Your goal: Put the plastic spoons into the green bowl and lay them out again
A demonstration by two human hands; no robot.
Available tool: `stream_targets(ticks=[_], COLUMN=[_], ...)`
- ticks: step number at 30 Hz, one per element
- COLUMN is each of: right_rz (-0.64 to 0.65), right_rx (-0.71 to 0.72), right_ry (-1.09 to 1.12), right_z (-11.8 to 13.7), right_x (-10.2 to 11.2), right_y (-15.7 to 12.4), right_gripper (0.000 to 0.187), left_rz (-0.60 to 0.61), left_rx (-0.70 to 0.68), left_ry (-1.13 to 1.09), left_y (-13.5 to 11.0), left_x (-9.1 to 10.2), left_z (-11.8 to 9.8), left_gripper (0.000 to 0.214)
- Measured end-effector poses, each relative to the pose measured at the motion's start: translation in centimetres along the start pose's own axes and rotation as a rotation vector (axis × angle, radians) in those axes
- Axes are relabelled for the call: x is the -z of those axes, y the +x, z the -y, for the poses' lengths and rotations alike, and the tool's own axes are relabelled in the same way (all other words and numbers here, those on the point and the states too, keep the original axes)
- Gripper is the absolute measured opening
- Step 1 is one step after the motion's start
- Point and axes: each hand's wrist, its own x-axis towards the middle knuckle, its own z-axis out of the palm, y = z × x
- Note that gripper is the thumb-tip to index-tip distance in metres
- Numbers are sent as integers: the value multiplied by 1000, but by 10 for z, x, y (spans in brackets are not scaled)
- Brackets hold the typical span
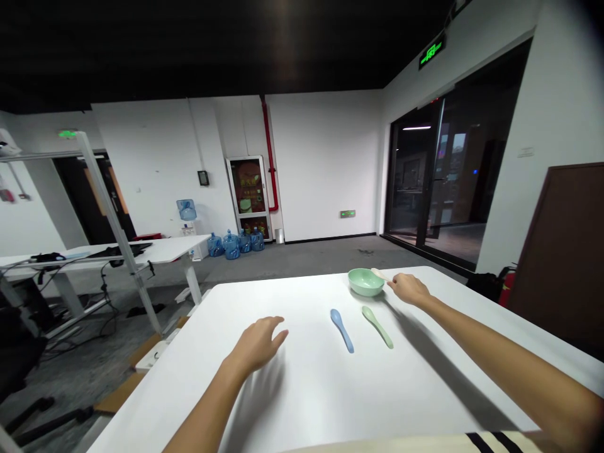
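Observation:
On the white table, my right hand pinches the handle of a cream-coloured spoon at the far side. The spoon's head is hidden behind the rim of a pale green bowl, which my hand is right next to. A blue spoon and a pale green spoon lie side by side on the tabletop, nearer to me. My left hand hovers or rests left of the blue spoon, with its fingers slightly apart and nothing in them.
A metal upright and a second white desk with cables stand to the left. Several blue water bottles sit by the far wall. To the right are a fire extinguisher, a brown board and glass doors.

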Motion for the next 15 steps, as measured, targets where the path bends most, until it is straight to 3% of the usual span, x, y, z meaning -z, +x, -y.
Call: stream_targets(ticks=[7, 15], right_rz=[31, 57], right_rx=[-4, -19], right_ry=[-2, -19], right_z=[44, 57], right_x=[-15, -42], right_y=[23, 43], right_gripper=[36, 34], left_rz=[-5, -25], left_rx=[2, -7], left_ry=[-13, -29], left_y=[2, 5], left_x=[1, -3], left_z=[2, 9], left_gripper=[55, 55])
